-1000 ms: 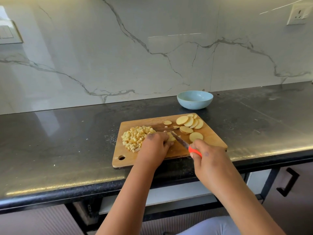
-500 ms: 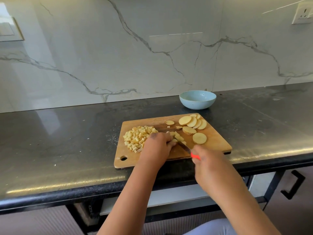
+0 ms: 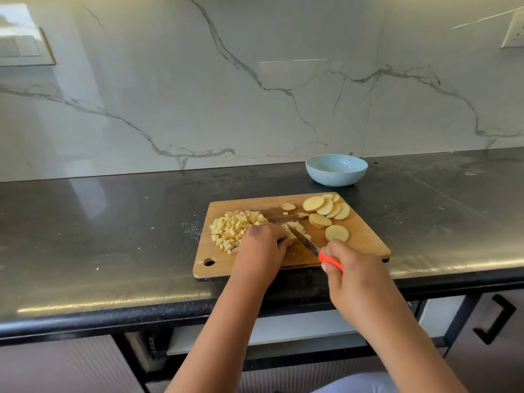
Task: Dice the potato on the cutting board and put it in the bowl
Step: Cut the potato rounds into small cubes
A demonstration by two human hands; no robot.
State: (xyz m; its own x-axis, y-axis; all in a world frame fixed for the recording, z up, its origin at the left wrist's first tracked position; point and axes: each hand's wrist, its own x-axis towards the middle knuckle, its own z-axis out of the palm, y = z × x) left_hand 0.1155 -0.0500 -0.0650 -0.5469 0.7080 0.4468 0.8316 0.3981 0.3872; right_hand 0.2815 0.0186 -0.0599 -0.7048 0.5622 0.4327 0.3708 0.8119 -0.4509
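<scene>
Dicing in progress — left hand (image 3: 262, 245) curled over slices (image 3: 295, 231), right hand (image 3: 350, 275) gripping knife (image 3: 307, 242): best cut with fingertips tucked, bowl (image 3: 336, 170) unfilled.

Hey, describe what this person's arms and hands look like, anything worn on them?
Both forearms are bare up to the frame's lower edge: no sleeves, watch, bracelets, gloves or rings visible. The left hand has a dark smudge on its back near the knuckles; the right hand shows a fainter dark mark.
</scene>
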